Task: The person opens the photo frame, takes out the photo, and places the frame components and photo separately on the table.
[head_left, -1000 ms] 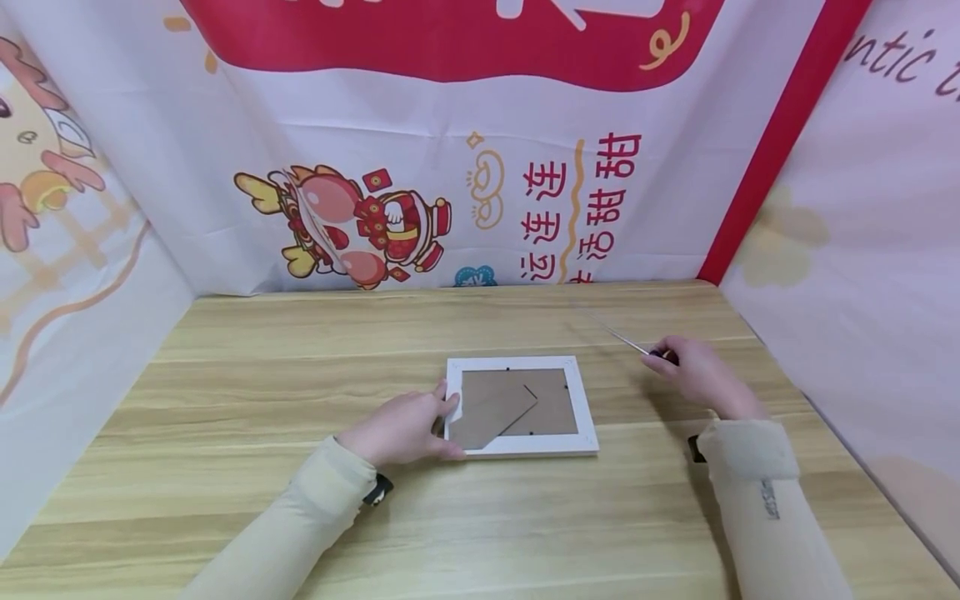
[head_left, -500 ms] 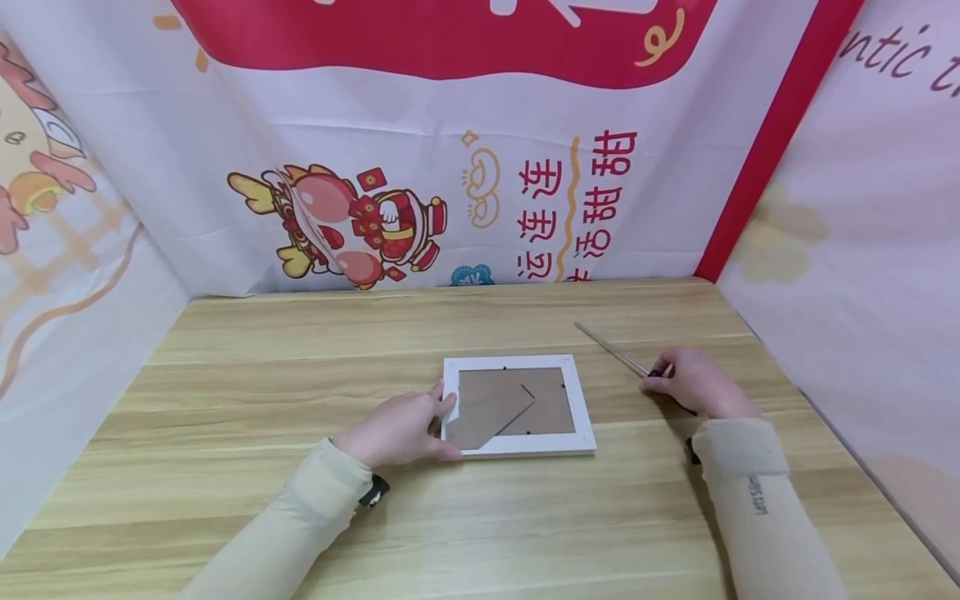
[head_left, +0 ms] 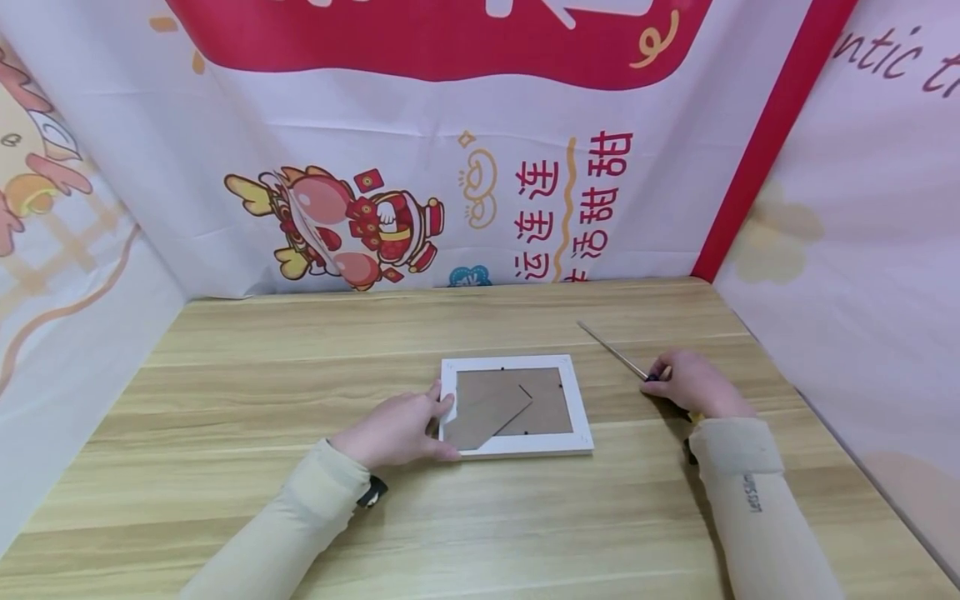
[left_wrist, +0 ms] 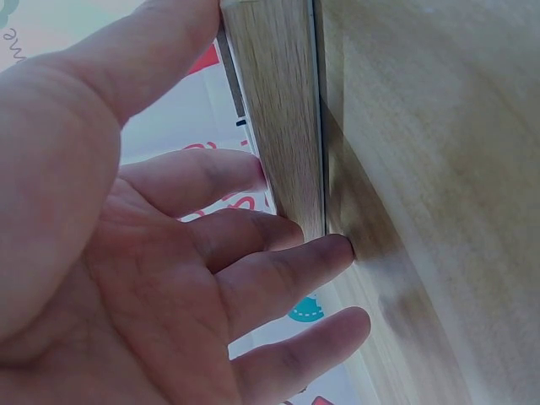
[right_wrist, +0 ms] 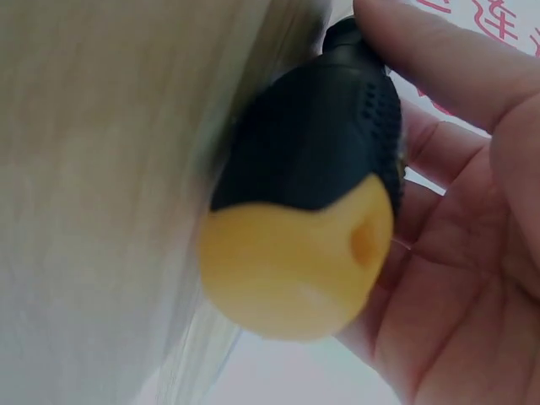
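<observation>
The left hand (head_left: pixel 397 429) rests flat-fingered on the picture frame (head_left: pixel 515 406) lying face-down mid-table; the right hand (head_left: pixel 693 385) grasps a screwdriver (head_left: pixel 611 350); its black-yellow handle (right_wrist: pixel 312 228) shows only at the wrist, hidden overhead.

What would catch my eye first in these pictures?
A white picture frame lies face down mid-table, brown backing up, with the left hand resting on its left edge. To its right, the right hand grips a screwdriver with a black and yellow handle, its metal shaft pointing away. Behind hangs a bright red and white banner.
</observation>
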`<move>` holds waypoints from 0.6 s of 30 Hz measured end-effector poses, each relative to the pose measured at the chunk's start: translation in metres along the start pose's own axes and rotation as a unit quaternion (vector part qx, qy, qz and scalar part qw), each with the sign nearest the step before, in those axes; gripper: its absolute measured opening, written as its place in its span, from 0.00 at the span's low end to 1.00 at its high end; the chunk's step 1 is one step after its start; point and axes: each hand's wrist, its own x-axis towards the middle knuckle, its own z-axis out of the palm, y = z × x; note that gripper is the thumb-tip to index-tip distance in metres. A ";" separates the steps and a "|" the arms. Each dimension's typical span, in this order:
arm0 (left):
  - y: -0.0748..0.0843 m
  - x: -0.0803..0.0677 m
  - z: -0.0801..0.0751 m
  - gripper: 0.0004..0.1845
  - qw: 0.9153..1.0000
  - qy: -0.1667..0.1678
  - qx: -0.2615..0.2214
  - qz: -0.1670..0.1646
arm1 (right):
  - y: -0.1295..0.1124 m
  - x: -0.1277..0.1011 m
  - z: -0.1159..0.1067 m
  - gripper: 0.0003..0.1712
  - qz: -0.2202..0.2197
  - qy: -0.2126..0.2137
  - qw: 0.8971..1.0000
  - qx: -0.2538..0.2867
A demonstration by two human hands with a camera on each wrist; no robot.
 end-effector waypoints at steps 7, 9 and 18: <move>0.000 0.000 0.000 0.47 1.000 -0.004 -0.003 -0.003 | 0.002 -0.001 -0.002 0.13 -0.001 -0.008 1.000 0.004; 0.000 -0.001 0.000 0.47 1.000 -0.004 -0.002 -0.003 | 0.003 -0.001 -0.003 0.14 0.000 -0.010 1.000 0.005; 0.001 -0.001 -0.001 0.47 1.000 -0.001 0.001 -0.001 | 0.005 -0.005 -0.006 0.14 -0.006 -0.012 1.000 0.013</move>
